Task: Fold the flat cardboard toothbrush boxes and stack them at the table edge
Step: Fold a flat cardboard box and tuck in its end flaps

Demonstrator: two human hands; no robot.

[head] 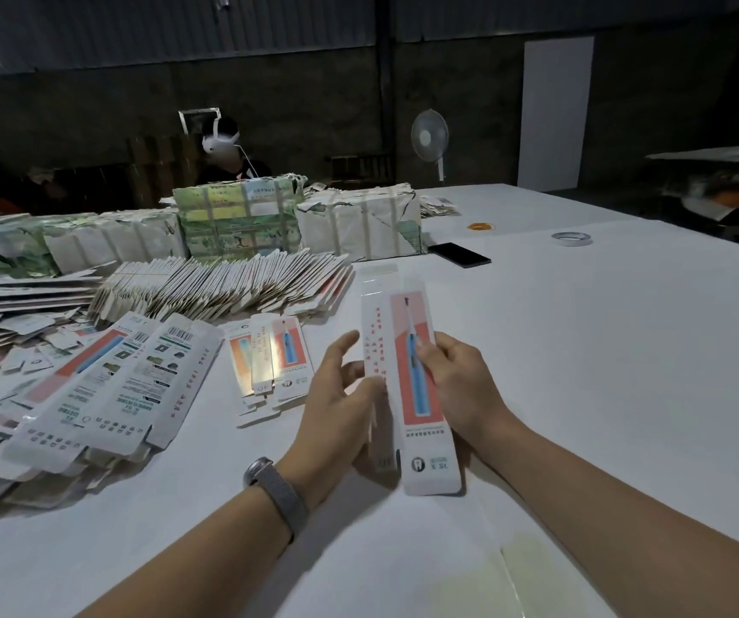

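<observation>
Hands both had a grip on one toothbrush box (407, 385) above the table's (581, 350) middle: left hand (340, 408) curled along its edge, right hand (456, 385) pinching the other side.

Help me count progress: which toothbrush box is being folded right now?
The box held up between the left hand and right hand; the other boxes lie flat or stacked on the table, untouched.

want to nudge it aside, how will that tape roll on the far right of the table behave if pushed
The tape roll lies flat on the table, so it would probably slide, not roll. It looks like a thin, hollow ring, so likely light. Tipped on edge, it could roll away.
</observation>
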